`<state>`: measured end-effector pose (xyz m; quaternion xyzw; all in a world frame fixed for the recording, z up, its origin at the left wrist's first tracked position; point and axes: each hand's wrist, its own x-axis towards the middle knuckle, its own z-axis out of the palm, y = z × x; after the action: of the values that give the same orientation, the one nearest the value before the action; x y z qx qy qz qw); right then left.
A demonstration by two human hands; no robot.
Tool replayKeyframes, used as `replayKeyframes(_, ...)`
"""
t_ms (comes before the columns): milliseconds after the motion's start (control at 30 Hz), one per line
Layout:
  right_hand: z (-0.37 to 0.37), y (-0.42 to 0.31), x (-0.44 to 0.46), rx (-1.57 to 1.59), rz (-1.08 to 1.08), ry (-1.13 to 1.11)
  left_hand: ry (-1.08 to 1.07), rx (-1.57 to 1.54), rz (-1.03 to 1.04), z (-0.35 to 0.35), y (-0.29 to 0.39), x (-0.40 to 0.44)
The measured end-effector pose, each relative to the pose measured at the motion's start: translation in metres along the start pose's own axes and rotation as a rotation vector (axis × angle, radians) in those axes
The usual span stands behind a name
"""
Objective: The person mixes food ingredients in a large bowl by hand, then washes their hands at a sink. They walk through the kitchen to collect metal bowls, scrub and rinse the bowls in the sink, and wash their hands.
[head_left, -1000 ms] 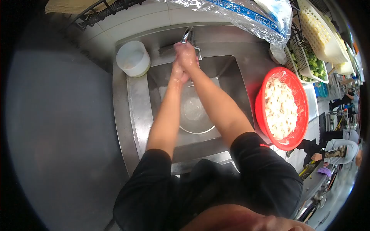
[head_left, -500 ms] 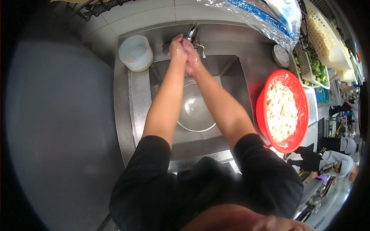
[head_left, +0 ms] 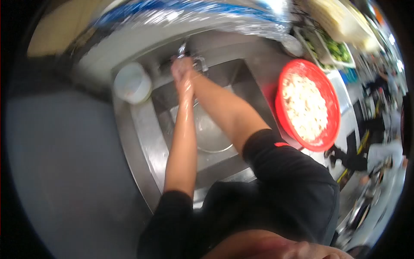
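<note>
My left hand (head_left: 177, 74) and my right hand (head_left: 186, 64) are pressed against each other under the faucet (head_left: 183, 48) at the back of the steel sink (head_left: 202, 166). The left wrist and forearm look wet and shiny. My right hand lies across the left one. Motion blur and the overlap hide the fingers of both hands, and nothing else shows between them. Below the forearms, a round clear bowl (head_left: 211, 131) rests in the basin.
A white tub (head_left: 133, 84) stands left of the basin. To the right sits a red bowl (head_left: 330, 125) of pale chopped food. Beyond it are a basket of green vegetables (head_left: 334, 45) and a small metal bowl (head_left: 292, 46). Plastic wrapping (head_left: 207, 15) hangs above. A person (head_left: 381, 155) stands far right.
The view has swung and tilted, so the sink and red bowl appear shifted left. My hands stay together by the faucet, with the right now lying further over the left.
</note>
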<state>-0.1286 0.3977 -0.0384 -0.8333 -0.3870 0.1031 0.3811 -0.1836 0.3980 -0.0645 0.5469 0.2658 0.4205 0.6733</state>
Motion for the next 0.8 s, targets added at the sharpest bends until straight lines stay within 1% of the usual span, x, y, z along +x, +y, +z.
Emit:
replayKeyframes(33, 0.003, -0.005, 0.007, 0.192, 0.176, 0.122, 0.015, -0.284, -0.154, 0.01, 0.019, -0.026)
replayKeyframes(67, 0.055, 0.026, 0.054, 0.103, 0.109, 0.161, -0.069, -0.329, -0.338, 0.002, 0.014, -0.032)
replayKeyframes(100, 0.104, 0.057, 0.099, 0.011, 0.046, 0.205, -0.074, -0.38, -0.424, -0.001, 0.012, -0.039)
replayKeyframes(133, 0.069, 0.033, 0.08, -0.011, 0.085, 0.041, -0.117, -0.479, -0.471, 0.002, 0.019, -0.048)
replayKeyframes(167, 0.035, -0.001, 0.051, 0.203, 0.275, 0.129, -0.136, -0.538, -0.51, 0.01, 0.033, -0.053)
replayKeyframes(200, 0.063, 0.017, 0.073, 0.173, 0.221, 0.065, -0.224, -0.569, -0.503, 0.0, 0.013, -0.038)
replayKeyframes(233, 0.039, -0.004, 0.051, 0.397, 0.395, 0.102, -0.252, -0.629, -0.565, -0.007, 0.011, -0.028)
replayKeyframes(267, 0.06, 0.01, 0.055, 0.255, 0.152, 0.023, -0.065, -0.679, -0.569, -0.01, 0.003, -0.011)
replayKeyframes(300, 0.081, 0.023, 0.06, 0.128, -0.097, -0.021, 0.035, -0.628, -0.429, -0.012, -0.001, 0.004)
replayKeyframes(333, 0.09, 0.023, 0.042, 0.693, 0.13, 0.145, 0.061, -0.598, -0.387, -0.018, -0.006, 0.019)
replayKeyframes(367, 0.044, -0.004, 0.006, 0.608, 0.246, 0.135, 0.036, -0.575, -0.399, -0.022, -0.01, 0.026)
replayKeyframes(433, 0.006, -0.002, -0.023, 0.75, 0.226, -0.078, 0.0, -0.536, -0.432, -0.026, -0.02, 0.031)
replayKeyframes(467, 0.022, 0.014, -0.026, 0.754, 0.237, -0.066, -0.026, -0.525, -0.459, -0.024, -0.025, 0.029)
replayKeyframes(533, 0.084, 0.047, -0.031, 0.365, 0.029, 0.389, -0.088, -0.529, -0.51, -0.013, -0.036, 0.026)
replayKeyframes(567, 0.073, 0.054, -0.033, 0.414, 0.066, 0.164, -0.104, -0.541, -0.522, -0.009, -0.039, 0.025)
replayKeyframes(600, 0.053, 0.045, -0.051, 0.358, 0.003, 0.234, -0.108, -0.56, -0.522, -0.009, -0.04, 0.025)
replayKeyframes(667, 0.012, 0.037, -0.059, 0.686, 0.049, 0.018, -0.117, -0.642, -0.479, -0.011, -0.039, 0.027)
replayKeyframes(700, -0.004, 0.026, -0.061, 0.918, 0.119, -0.073, -0.136, -0.716, -0.435, -0.014, -0.04, 0.028)
replayKeyframes(733, -0.014, 0.017, -0.06, 1.293, 0.147, -0.157, -0.331, -0.917, -0.284, -0.025, -0.053, 0.036)
replayKeyframes(767, -0.016, 0.012, -0.058, 1.666, 0.204, -0.233, -0.271, -0.922, -0.191, -0.021, -0.023, 0.019)
replayKeyframes(800, -0.01, 0.017, -0.056, 1.799, 0.291, -0.247, -0.352, -1.193, -0.147, -0.019, -0.025, 0.013)
